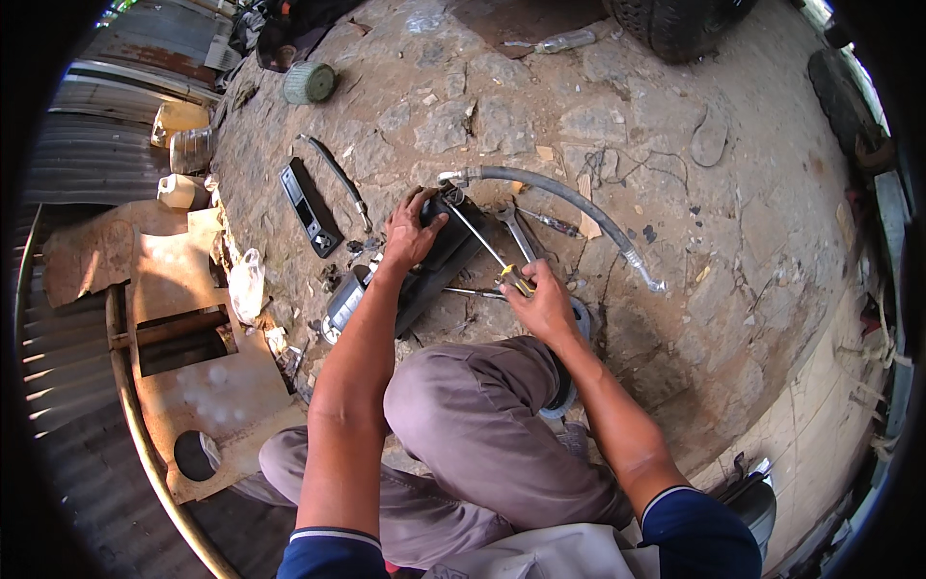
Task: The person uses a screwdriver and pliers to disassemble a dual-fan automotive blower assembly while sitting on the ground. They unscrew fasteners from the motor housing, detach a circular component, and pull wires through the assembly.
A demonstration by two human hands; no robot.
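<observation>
My left hand grips the upper end of a long black plastic housing, which lies tilted on the ground in front of my knees. A clear, ribbed, lens-like part shows at its lower left end. In my right hand is a screwdriver with a yellow and black handle. Its thin shaft points up and left to the housing's far end, close to my left fingers; the exact contact of the tip is too small to make out. Just right of the shaft lies a wrench.
A thick black hose curves across the stony ground. Left of my hands lie a black panel and a short hose. A cut brown board stands at left, below plastic jugs. A tire is at the back.
</observation>
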